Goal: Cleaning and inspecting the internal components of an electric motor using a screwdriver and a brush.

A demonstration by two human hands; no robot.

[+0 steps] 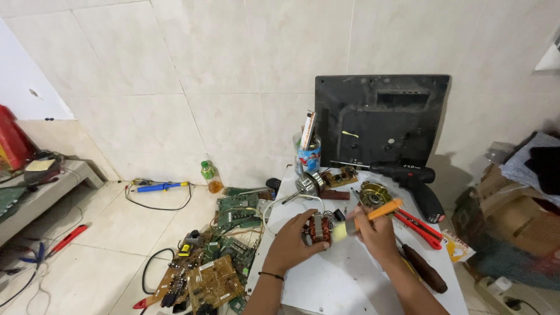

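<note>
A small motor stator [318, 229] with copper windings is sitting on the white table [350, 280], and the left hand [294, 242] is gripping it from the side. The right hand [373, 230] is closing around an orange-handled brush [367, 217], its bristles touching the stator. Red-handled pliers [420, 227] and a black drill [417, 184] are lying just beyond.
</note>
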